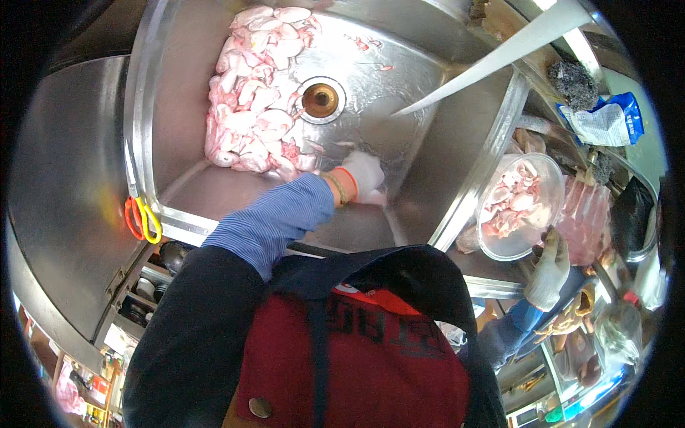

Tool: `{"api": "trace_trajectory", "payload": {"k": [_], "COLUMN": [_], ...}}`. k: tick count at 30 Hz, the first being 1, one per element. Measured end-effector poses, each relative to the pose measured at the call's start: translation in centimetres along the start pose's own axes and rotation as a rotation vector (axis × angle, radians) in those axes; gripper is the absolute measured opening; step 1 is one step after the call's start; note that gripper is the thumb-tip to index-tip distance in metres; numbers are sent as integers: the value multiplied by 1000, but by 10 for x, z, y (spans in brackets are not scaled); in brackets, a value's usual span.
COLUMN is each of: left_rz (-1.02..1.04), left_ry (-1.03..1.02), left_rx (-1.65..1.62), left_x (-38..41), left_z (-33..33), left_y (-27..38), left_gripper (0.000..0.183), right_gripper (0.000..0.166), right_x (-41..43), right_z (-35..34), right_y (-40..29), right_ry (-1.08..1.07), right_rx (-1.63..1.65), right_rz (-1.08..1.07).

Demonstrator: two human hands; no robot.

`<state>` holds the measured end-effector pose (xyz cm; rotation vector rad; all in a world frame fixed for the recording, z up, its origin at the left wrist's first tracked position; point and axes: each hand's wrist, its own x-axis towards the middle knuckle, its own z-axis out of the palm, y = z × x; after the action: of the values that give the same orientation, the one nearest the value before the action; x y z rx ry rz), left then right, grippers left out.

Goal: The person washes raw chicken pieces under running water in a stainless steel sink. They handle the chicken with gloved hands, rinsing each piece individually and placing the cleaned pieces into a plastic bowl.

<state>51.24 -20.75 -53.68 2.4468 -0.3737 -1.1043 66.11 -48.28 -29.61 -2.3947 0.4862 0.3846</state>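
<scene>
My left hand [365, 175], in a white glove with an orange cuff, is low in a stainless steel sink [182, 107]. Its fingers are blurred, and whether they hold anything is hidden. Left of it lies a heap of raw, pale pink meat pieces [257, 101], apparently poultry, beside the drain [320, 100]. A stream of water [481, 69] falls onto the sink floor just beyond that hand. At the right, my right hand [551, 267], in a whitish glove with dark fingers, grips the rim of a clear plastic bowl [503, 249] holding similar raw pieces [516, 200].
Scissors with red and yellow handles [143, 218] lie by the sink's left rim. Steel scouring pads [572, 83] and a blue and white packet [604, 120] bearing writing sit upper right. More raw meat [583, 219] lies right of the bowl. Small scraps [361, 43] stick near the sink's far side.
</scene>
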Motion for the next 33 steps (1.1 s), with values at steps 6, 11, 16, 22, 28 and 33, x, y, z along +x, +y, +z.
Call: {"api": "trace_trajectory", "payload": {"k": [6,11,16,22,28,33], "left_rz": [-211,-74,-70,-59,40,-118], "left_ry": [-255,21,184,588,914,853], "left_rx": [-328,-735,-1191,-823,-689,-598], "left_x": [20,-11,-25,-52,-63,-74], "left_z": [24,-24,-85,-120,-129,-175], "left_y": [19,-17,-46,-23,-36,-9], "left_gripper": [55,57,49,51,39,40], "right_gripper": [36,30,26,42,27,30], "right_x": [-29,-44,-46,-38,-27,-38], "right_z": [16,43,111,219,236,226], "right_y": [-17,-37,-50,-66,-74,-81], "right_ry": [-21,-99,-381,-633,-596,-624], "right_rx": [77,115,181,618,1018,921], "right_rz": [-130,-229,-289,-83,297,-54]}}
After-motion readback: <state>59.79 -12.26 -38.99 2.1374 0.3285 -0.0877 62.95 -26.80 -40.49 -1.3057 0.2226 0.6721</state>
